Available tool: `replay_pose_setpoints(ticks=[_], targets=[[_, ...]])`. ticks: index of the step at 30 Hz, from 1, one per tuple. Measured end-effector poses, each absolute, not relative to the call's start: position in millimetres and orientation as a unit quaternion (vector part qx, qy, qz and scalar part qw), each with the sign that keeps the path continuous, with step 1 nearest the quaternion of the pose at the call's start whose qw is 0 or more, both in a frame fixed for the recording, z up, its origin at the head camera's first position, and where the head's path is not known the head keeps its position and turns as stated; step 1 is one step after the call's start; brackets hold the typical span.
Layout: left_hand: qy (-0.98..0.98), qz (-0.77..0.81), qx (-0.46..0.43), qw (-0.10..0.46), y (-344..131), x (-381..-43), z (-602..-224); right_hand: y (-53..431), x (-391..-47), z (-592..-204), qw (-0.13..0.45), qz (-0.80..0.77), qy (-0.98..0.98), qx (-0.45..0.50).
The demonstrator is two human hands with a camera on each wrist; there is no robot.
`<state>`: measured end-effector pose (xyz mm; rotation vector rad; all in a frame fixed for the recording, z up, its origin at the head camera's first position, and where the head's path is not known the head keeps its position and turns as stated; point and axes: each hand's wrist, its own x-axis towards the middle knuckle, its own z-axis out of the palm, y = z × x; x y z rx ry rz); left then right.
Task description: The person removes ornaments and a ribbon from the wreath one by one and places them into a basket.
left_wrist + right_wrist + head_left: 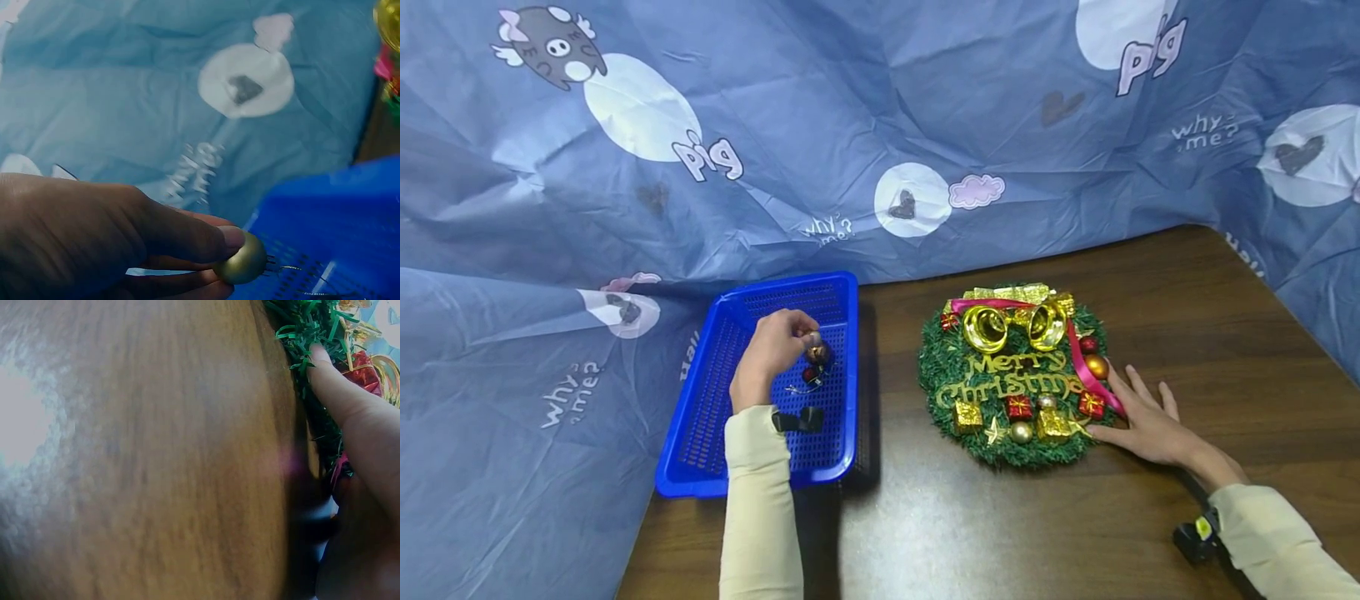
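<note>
on the table (962, 533), a blue basket (852, 367), then a wreath (1011, 375); right hand (1153, 425) spread against its edge, left hand (772, 350) pinching a gold bauble (244, 262) over the basket; picking-out step i guess, next needs a snag-free lift

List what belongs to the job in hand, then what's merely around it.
Likely part of the job: gold bauble, pinched by the left hand; dark red bauble; blue perforated basket; Merry Christmas wreath, touched by the right hand.
Merely around: wooden table; pig-print cloth; wrist cameras.
</note>
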<state>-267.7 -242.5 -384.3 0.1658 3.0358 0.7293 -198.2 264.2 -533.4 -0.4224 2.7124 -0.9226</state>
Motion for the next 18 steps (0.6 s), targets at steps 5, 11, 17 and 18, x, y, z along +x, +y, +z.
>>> replay_pose_setpoints(ticks=[5,11,17,18], targets=[[0.972,0.226,0.052,0.033,-244.3,-273.8,-397.7,264.7,-198.0,-533.8,0.123,-0.316,0.929,-0.146],[0.972,0.223,0.044,0.054,-246.4,-277.4,-410.6,265.3,-198.8,-534.5,0.123,-0.315,0.93,-0.147],[0.972,0.216,0.042,0.079,-245.6,-279.6,-424.2,265.3,-198.8,-534.2,0.126,-0.317,0.929,-0.145],[0.973,0.212,0.04,0.084,-245.0,-279.7,-426.5,265.2,-198.8,-534.2,0.126,-0.318,0.928,-0.145]])
